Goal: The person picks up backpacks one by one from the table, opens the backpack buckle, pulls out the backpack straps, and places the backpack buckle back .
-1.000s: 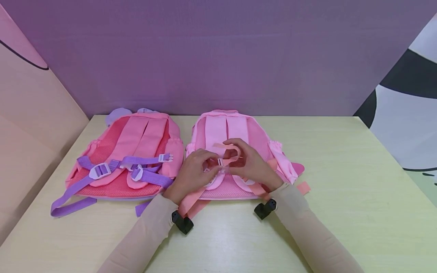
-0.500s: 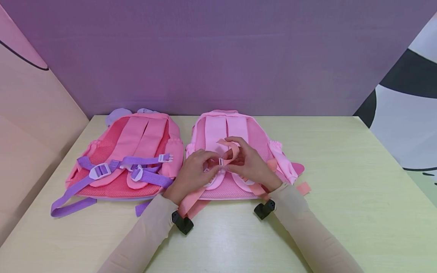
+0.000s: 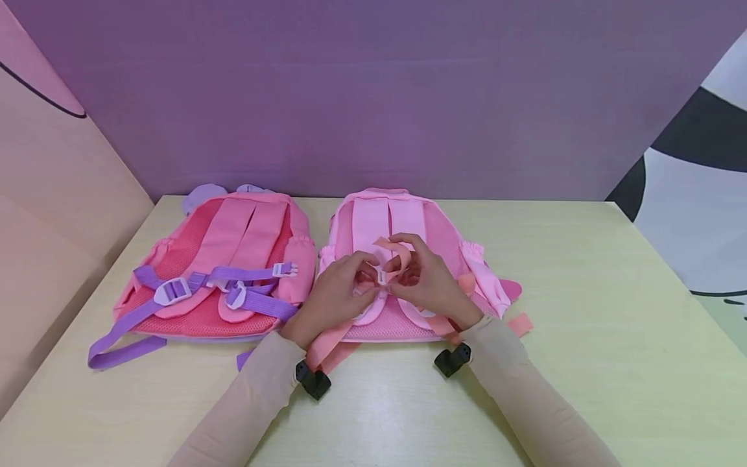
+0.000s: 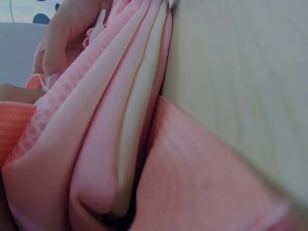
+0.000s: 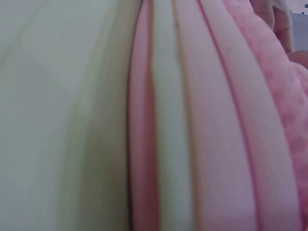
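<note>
A light pink backpack (image 3: 446, 243) lies with its back panel and shoulder straps facing up. Over its middle, both hands meet at a small white plastic buckle (image 3: 382, 277) on a peach strap (image 3: 401, 251). My left hand (image 3: 337, 295) pinches at the buckle from the left, thumb below and fingers curled above. From the right, my right hand (image 3: 430, 282) holds the buckle and strap, with the strap's free end looping up between thumb and forefinger. The fingertips partly hide the buckle. In the left wrist view, some fingers (image 4: 57, 45) show behind the backpack's edge.
A darker pink backpack (image 3: 218, 259) with purple straps (image 3: 125, 321) and white buckles lies at the left, close beside the first. Peach strap ends (image 3: 519, 324) lie on the pale wooden table (image 3: 583, 292). A purple wall (image 3: 379, 97) stands behind.
The peach strap's loop has risen and shifted slightly within the right hand. The left fingers have spread a little, showing more of the buckle. Both backpacks stay in place.
</note>
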Available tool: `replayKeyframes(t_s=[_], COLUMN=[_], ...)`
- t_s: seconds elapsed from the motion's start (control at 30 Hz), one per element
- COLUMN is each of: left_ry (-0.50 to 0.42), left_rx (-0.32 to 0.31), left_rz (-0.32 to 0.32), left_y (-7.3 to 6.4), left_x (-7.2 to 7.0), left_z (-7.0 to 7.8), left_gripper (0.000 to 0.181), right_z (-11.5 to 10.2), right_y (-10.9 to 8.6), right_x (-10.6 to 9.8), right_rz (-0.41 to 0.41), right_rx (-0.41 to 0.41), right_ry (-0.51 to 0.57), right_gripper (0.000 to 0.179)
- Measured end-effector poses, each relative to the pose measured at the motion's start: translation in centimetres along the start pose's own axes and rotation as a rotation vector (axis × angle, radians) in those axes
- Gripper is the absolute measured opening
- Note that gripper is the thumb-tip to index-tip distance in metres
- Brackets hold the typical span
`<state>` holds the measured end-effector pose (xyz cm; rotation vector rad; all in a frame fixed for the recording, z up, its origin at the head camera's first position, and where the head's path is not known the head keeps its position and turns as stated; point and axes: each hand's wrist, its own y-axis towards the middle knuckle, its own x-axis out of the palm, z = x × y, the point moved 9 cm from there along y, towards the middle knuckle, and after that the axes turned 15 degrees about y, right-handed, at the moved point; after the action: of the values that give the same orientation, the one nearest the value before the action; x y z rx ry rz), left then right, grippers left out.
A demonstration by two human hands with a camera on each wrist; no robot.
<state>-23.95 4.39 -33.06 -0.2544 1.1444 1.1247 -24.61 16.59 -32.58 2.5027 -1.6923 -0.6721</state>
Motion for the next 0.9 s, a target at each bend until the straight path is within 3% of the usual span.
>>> replayKeyframes(t_s=[0.43,0.9], left_ry=[-0.032,-0.086], left_rx=[-0.042,-0.023], left_rz=[-0.019,-0.052], left_y=[-0.12,-0.22], left_x=[0.23,0.47], left_z=[-0.48,-0.21], left_gripper=[0.028,0.026], right_z=[-0.05,0.04], right_y=[-0.07,-0.09], right_x=[0.27,0.59], right_rz=[-0.027,-0.057], right_rx=[0.020,0.021], right_ry=[-0.015,0.004], right_gripper=[0.071,0.065])
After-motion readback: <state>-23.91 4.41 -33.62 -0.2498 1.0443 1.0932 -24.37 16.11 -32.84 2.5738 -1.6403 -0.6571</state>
